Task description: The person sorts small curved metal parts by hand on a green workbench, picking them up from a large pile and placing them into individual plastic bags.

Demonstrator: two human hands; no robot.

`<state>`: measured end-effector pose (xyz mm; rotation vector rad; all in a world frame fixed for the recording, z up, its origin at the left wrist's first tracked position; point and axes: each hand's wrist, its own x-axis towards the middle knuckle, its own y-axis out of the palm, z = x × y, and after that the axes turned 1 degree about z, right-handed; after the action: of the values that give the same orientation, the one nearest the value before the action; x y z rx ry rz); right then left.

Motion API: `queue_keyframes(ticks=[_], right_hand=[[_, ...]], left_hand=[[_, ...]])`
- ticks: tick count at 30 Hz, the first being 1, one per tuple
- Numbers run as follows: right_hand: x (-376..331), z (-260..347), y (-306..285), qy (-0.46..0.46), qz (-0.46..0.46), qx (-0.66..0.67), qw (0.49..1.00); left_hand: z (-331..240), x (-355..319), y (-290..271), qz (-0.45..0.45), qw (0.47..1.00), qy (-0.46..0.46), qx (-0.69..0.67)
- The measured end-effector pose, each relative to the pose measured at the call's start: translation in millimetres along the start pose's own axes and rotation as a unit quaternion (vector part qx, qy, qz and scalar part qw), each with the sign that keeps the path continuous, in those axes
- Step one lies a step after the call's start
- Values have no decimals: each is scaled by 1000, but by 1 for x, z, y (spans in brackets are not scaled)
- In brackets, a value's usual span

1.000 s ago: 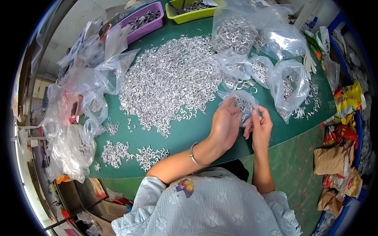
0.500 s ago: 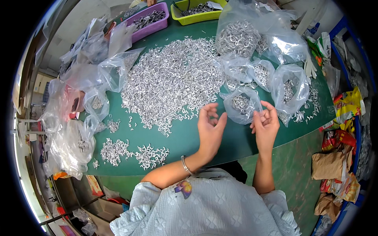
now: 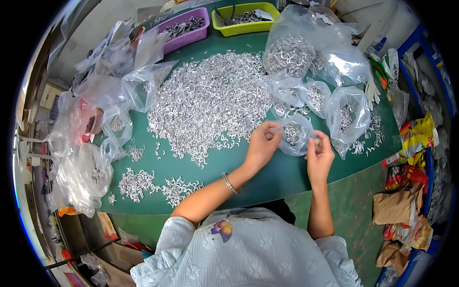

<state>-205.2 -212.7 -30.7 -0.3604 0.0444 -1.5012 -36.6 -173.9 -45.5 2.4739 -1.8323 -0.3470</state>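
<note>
A small clear plastic bag (image 3: 301, 149) with its mouth open holds silvery curved metal pieces (image 3: 292, 133). My left hand (image 3: 263, 145) is closed in a pinch on the bag's left rim, thumb against fingers. On the opposite side, my right hand (image 3: 320, 158) pinches the right rim, its fingers curled. Left of the bag a wide heap of small silvery C-shaped metal pieces (image 3: 205, 105) spreads over the green table. Just beyond it, two more open bags, one of them a clear bag (image 3: 316, 98), also contain metal pieces.
A larger open bag (image 3: 348, 115) stands to the right, and a big filled bag (image 3: 289, 52) behind. Purple (image 3: 187, 42) and yellow-green (image 3: 246, 29) bins sit at the far edge. Small piles (image 3: 136, 184) lie front left, near crumpled bags (image 3: 83, 177). Shelves (image 3: 432, 182) line the right.
My left hand has shifted right and its fingers have closed from a loose spread onto the bag's rim. My right hand stays at the right rim, slightly lower. The view has tilted slightly.
</note>
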Motion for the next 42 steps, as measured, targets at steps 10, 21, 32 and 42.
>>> queue_keyframes(ticks=[10, 21, 32, 42], right_hand=[[-8, -35, -35, -39, -111, -74, 990], [-49, -8, 0, -336, -128, -268, 894], [-145, 39, 129, -298, 545, -113, 775], [-181, 64, 223, -395, 535, -218, 714]], left_hand=[[34, 23, 47, 31, 993, 111, -8], [9, -94, -20, 64, 995, 71, 36], [44, -260, -141, -420, 796, 186, 395], [52, -263, -197, -517, 752, 148, 381]])
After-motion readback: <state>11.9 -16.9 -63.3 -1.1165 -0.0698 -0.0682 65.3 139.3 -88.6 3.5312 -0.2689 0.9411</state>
